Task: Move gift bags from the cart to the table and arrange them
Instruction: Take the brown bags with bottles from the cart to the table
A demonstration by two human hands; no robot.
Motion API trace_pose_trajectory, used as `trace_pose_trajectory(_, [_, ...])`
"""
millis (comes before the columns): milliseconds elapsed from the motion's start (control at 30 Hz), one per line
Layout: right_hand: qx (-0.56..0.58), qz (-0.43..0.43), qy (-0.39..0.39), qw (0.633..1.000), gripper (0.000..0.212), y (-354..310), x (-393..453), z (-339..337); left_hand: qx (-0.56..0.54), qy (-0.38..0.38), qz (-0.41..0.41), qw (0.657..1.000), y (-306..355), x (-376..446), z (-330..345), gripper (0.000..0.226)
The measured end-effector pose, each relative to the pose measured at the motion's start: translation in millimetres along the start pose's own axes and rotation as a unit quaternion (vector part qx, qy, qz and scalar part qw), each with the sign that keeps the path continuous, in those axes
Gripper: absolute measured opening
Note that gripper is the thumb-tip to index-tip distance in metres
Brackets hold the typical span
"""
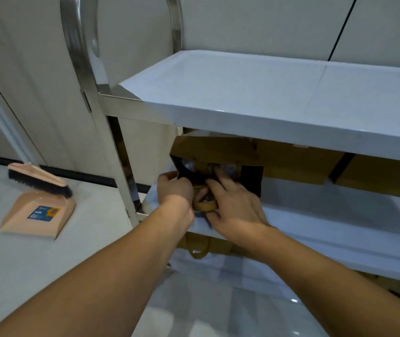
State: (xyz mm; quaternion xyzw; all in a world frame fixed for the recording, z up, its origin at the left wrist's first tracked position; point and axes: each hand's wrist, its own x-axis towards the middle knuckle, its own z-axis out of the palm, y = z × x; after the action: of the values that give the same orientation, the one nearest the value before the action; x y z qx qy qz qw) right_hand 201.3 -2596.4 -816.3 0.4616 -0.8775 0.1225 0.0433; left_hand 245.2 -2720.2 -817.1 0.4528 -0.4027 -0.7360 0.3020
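Both hands at the bag on the cart's middle shelf

Right now the left hand [175, 188] grips the near left corner of the open mouth of a brown paper gift bag [218, 152], fingers curled over its rim. The right hand [233, 203] has its fingers curled round the bag's flat tan handle loops [205, 205], just beside the left hand. The bag lies on its side on the middle shelf [340, 215] of the steel cart [82, 69], mouth toward the shelf's front edge, near its left end. More brown bags [376, 176] lie further right on that shelf. On the floor to the left rest a peach plastic dustpan [38, 215] and brush [38, 178].

To do this well, I judge, gather both handles together, draw the bag straight out under the top shelf [267, 93], and support the rim so the paper does not tear.
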Motion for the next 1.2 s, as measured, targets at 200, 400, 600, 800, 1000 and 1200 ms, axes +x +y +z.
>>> trace_pose_trajectory(200, [0.073, 0.099, -0.154, 0.98, 0.053, -6, 17, -26, 0.098, 0.051, -0.04, 0.993, 4, -29, -13, 0.031])
trace_pose_trajectory(400, [0.16, 0.137, -0.203, 0.956, 0.069, -30, -18, -75, 0.111, 0.077, -0.145, 0.98, 40, -89, -33, 0.035])
trace_pose_trajectory(600, [0.241, 0.231, -0.234, 0.913, 0.055, -53, -37, -123, 0.156, 0.11, -0.218, 0.957, 83, -134, -40, 0.036])
trace_pose_trajectory(800, [0.166, 0.154, -0.331, 0.916, 0.083, -56, -35, -142, 0.162, 0.138, -0.268, 0.94, 91, -155, -37, 0.036])
trace_pose_trajectory(1000, [0.147, 0.108, -0.441, 0.879, 0.022, -49, -10, -143, 0.111, 0.165, -0.29, 0.936, 100, -166, -32, 0.038])
trace_pose_trajectory(1200, [0.226, 0.036, -0.347, 0.91, 0.007, -39, -27, -166, 0.067, 0.204, -0.323, 0.922, 111, -181, -30, 0.021])
